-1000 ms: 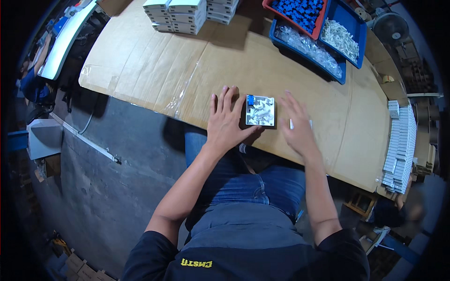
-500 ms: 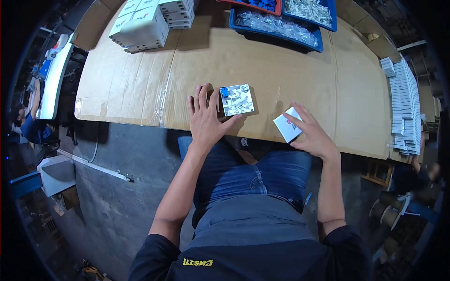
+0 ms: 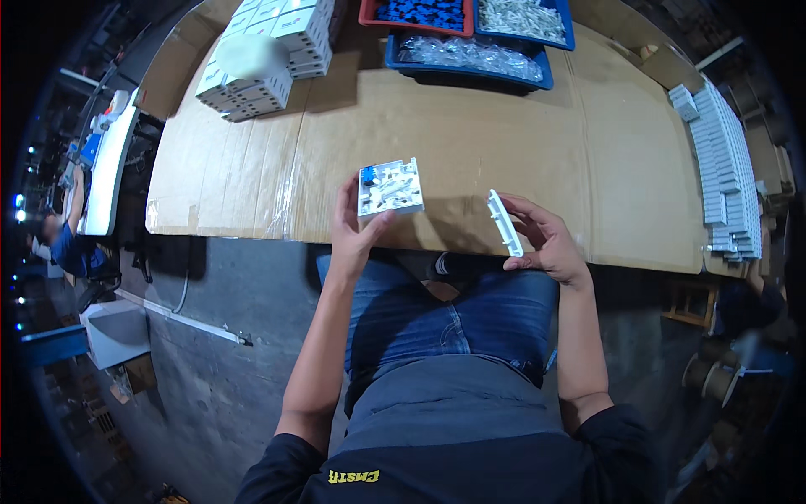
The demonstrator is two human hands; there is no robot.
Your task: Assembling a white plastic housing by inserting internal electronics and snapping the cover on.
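My left hand (image 3: 356, 227) grips a white open-topped plastic box (image 3: 391, 208) by its left side, thumb along the near edge. Inside the box lie small white and clear pieces, with a blue clip-like part (image 3: 368, 175) in its far left corner. To the right, my right hand (image 3: 547, 244) is closed on a white cover (image 3: 505, 223), held by its edges and tilted up on its side. Ribs or tabs show along the cover's inner face. A gap separates the box from the cover, both above the near part of the cardboard-topped table (image 3: 453, 134).
White boxes (image 3: 290, 34) are stacked at the far left. Beyond the middle stand a red bin (image 3: 420, 27) of blue parts, a blue bin (image 3: 567, 38) of white pieces and another blue bin (image 3: 470, 82) of clear pieces. Stacked white boxes (image 3: 720, 168) line the right edge. A person (image 3: 75, 244) sits far left.
My left hand has taken hold of the box and lifted and tilted it. My right hand has picked the cover up and turned it onto its edge. The view has shifted slightly.
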